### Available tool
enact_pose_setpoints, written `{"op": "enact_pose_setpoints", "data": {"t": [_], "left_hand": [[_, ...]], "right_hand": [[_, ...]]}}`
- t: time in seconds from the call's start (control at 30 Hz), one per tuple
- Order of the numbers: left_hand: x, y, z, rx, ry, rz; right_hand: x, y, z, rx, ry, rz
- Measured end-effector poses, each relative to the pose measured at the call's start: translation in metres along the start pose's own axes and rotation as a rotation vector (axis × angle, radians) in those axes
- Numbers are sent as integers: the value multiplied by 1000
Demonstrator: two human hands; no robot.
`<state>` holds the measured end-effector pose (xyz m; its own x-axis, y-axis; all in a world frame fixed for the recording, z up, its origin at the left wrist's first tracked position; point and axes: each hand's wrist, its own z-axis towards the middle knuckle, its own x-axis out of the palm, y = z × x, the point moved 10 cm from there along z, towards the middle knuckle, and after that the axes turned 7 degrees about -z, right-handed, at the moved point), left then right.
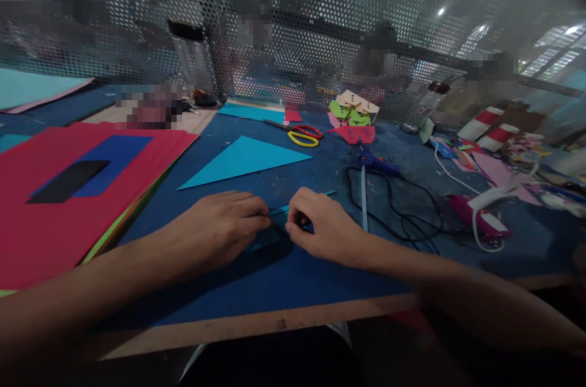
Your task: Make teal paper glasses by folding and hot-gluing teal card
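Note:
Both my hands are close together over the blue tabletop near its front edge. My left hand [224,225] is closed, its fingertips pinching a small piece of blue paper [263,242]. The right end of that paper is in the curled thumb and fingers of my right hand [327,225]. A thin strip of it sticks out beyond the right knuckles, while much of the rest is hidden by my fingers. Just beyond my hands lies a flat blue paper triangle [247,161]. Scissors [304,135] with red and yellow handles rest behind it.
A dark blue glue gun [378,163] with a black cord [412,231] lies to the right. Red sheets [41,240] are stacked at left. Behind stand a clear jar [195,63], folded paper pieces [352,112] and a perforated metal screen [302,45]. A magenta device [476,216] sits far right.

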<state>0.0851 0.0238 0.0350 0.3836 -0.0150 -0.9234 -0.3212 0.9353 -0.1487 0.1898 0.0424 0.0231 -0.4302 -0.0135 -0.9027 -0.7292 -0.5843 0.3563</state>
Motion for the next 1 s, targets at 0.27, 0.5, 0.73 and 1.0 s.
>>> {"op": "enact_pose_setpoints", "data": {"t": [0.27,0.5,0.73,1.0], "left_hand": [[0,-2,1,11,3,32],[0,-3,-1,35,-20,36],[2,-1,-2,24,-11,19],[2,4,-3,-10,-8,-11]], "right_hand": [[-2,0,1,14,-6,51],[-2,-2,1,22,-3,78],[0,-3,1,2,-17,82],[-1,-2,0,10,-7,68]]}}
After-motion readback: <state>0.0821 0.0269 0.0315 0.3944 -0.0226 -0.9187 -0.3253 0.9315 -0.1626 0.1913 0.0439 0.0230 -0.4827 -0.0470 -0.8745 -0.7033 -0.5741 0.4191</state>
